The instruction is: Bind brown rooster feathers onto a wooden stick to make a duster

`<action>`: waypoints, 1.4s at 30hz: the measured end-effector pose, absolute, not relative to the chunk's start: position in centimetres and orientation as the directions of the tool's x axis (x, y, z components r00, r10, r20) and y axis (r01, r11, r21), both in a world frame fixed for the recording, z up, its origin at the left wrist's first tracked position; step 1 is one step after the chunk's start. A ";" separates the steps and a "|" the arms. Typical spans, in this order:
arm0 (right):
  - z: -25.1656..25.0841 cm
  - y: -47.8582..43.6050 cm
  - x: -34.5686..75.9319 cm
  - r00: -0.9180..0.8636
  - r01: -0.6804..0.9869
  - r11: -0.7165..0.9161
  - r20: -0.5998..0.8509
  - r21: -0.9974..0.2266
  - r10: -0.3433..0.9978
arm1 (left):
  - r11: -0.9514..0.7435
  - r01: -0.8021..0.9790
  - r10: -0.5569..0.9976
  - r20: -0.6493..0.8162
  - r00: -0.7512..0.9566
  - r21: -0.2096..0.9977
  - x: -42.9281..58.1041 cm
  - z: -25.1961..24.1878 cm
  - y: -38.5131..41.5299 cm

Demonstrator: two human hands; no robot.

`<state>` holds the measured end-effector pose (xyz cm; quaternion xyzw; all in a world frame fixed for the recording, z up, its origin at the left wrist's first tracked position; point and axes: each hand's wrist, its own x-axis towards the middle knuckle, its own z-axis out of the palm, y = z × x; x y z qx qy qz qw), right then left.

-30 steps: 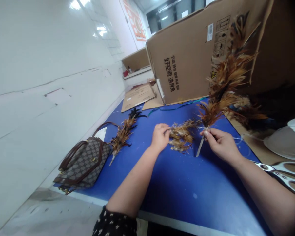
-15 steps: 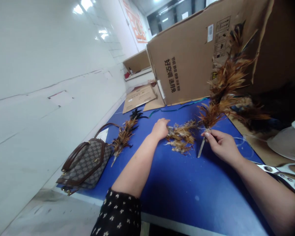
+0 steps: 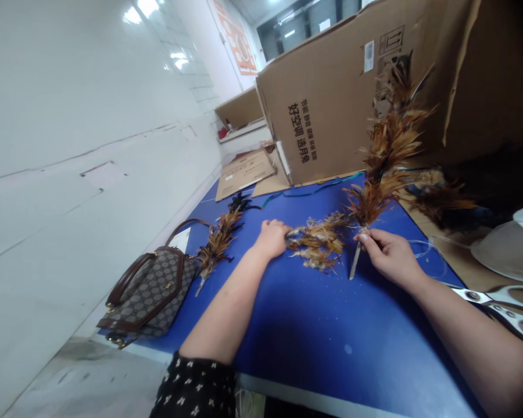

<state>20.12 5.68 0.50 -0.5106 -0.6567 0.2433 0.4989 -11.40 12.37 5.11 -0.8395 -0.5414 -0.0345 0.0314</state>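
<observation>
My right hand (image 3: 390, 255) pinches the pale stick of a feather duster (image 3: 381, 162) just under its brown and black feathers. The duster stands upright, leaning a little to the right, and the bare stick end pokes out below my fingers. My left hand (image 3: 273, 238) is closed at the left edge of a pile of loose tan feathers (image 3: 322, 241). A greyish feather (image 3: 293, 233) sticks out from its fingertips, which are partly hidden. Left of that hand, a second feather duster (image 3: 220, 241) lies on the blue table (image 3: 305, 325).
A patterned handbag (image 3: 157, 293) stands at the left table edge. Scissors (image 3: 490, 299) and a white bowl-like thing (image 3: 505, 249) are at the right, near more dark feathers (image 3: 444, 200). A large cardboard box (image 3: 331, 104) rises behind, beside flat cardboard (image 3: 244, 174).
My left hand has drawn slightly left and down, and a greyish feather moves along with it. My right hand keeps its grip on the feather duster, whose top has swung a little left.
</observation>
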 end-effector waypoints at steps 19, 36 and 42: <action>-0.5 6.0 20.5 0.017 0.435 0.356 0.403 -0.827 0.915 | -0.656 0.718 0.754 0.260 0.604 0.234 -2.5 3.9 13.5; -0.1 5.7 20.0 0.021 0.455 0.355 0.408 -0.817 0.913 | -0.071 0.600 0.962 0.214 -0.171 0.797 -13.9 6.1 11.0; 0.1 5.7 19.9 0.021 0.458 0.331 0.382 -0.825 0.924 | -0.076 0.887 0.972 0.231 -0.035 0.455 -14.3 5.0 6.3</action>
